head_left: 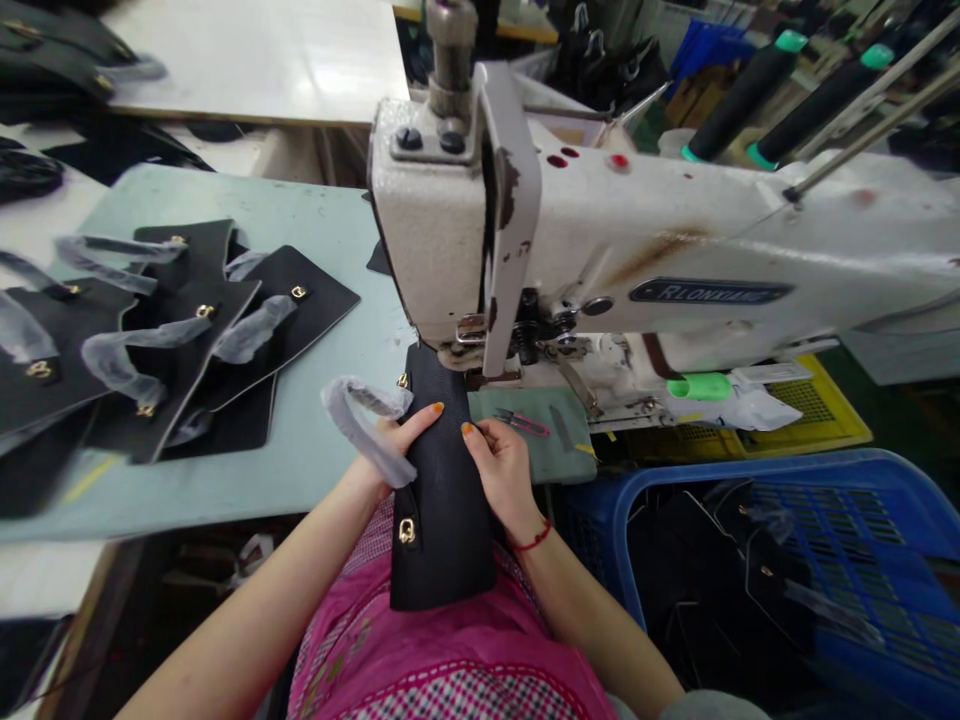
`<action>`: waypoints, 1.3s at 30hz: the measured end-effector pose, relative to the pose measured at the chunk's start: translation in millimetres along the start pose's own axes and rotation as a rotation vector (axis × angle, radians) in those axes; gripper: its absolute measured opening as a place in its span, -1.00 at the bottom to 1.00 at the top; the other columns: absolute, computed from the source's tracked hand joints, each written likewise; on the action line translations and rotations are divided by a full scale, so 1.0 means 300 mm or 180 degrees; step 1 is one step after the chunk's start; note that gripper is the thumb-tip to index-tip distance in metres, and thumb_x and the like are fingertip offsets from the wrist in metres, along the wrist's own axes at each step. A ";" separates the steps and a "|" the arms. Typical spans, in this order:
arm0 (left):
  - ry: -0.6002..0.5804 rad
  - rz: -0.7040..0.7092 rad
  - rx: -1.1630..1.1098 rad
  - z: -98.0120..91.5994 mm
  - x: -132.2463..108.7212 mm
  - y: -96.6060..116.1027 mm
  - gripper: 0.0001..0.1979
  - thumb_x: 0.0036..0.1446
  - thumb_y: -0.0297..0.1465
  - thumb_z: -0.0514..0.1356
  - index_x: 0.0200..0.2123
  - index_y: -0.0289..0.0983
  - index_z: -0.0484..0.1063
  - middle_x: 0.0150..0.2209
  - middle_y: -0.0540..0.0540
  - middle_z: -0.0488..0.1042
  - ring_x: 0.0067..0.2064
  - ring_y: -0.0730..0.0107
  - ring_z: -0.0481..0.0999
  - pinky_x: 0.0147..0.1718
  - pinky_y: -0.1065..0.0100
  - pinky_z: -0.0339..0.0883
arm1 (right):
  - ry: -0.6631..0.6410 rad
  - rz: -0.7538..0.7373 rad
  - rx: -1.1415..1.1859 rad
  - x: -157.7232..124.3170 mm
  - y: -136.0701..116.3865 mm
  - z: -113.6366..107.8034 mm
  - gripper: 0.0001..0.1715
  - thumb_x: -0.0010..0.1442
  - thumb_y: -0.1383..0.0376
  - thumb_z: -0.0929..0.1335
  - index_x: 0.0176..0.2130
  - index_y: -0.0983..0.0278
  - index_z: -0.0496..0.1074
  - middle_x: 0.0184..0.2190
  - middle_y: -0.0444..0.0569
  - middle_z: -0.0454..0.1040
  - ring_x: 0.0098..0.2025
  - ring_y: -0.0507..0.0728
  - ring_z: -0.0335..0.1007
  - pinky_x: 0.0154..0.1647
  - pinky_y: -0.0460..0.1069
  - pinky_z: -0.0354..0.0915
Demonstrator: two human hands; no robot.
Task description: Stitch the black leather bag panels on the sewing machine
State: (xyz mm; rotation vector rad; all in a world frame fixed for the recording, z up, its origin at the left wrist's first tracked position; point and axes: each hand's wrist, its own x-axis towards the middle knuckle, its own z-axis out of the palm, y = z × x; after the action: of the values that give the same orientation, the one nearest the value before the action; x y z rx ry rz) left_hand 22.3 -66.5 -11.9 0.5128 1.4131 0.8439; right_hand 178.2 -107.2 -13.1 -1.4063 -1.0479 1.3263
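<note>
A black leather panel (442, 500) with gold metal fittings runs from my lap up under the head of a white industrial sewing machine (600, 240). My left hand (390, 445) grips the panel's left edge, thumb on top, with a plastic-wrapped strap (360, 420) lying over it. My right hand (502, 470) holds the panel's right edge, fingers curled round it. Both hands sit just in front of the needle area (480, 355).
Several black leather panels (187, 340) with gold clasps and plastic-wrapped straps lie piled on the pale green table (300, 470) to the left. A blue plastic crate (787, 560) holding black pieces stands at the right. Small snips (525, 422) lie beside the machine. Thread cones (750, 90) stand behind.
</note>
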 end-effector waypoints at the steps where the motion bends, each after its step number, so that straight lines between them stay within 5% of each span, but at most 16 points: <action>1: -0.0004 0.0028 0.0003 0.001 0.006 0.005 -0.44 -0.14 -0.20 0.48 -0.07 -0.30 0.51 -0.15 -0.21 0.63 -0.13 0.00 0.64 -0.14 0.14 0.59 | -0.0004 0.0003 0.0022 0.008 0.001 0.001 -0.57 0.20 0.01 0.37 -0.46 0.30 0.34 -0.56 -0.16 0.26 -0.50 -0.02 0.10 -0.50 -0.11 0.05; 24: -0.0243 0.0550 0.0013 0.012 0.134 0.128 -0.41 -0.20 -0.16 0.48 -0.09 -0.32 0.55 -0.15 -0.23 0.65 -0.18 -0.03 0.66 -0.26 0.15 0.62 | 0.0000 -0.0188 -0.0093 0.179 -0.034 0.037 -0.52 0.16 -0.05 0.34 -0.50 0.28 0.33 -0.56 -0.15 0.28 -0.49 0.00 0.11 -0.49 -0.11 0.07; 39: -0.0751 0.1235 0.0337 0.008 0.208 0.217 -0.24 -0.21 -0.16 0.49 0.10 -0.28 0.46 0.11 -0.21 0.53 0.21 -0.04 0.43 0.16 0.10 0.37 | 0.0188 -0.0405 -0.0406 0.201 -0.028 0.059 -0.41 0.24 -0.04 0.30 -0.62 0.26 0.13 -0.65 -0.19 0.07 -0.54 -0.03 -0.01 -0.52 -0.08 -0.08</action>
State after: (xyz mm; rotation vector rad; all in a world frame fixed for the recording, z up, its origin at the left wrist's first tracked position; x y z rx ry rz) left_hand 8.3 22.1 -2.3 0.9577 1.1609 0.9823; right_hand 164.2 -45.5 -18.7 -1.4387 -1.1796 1.1368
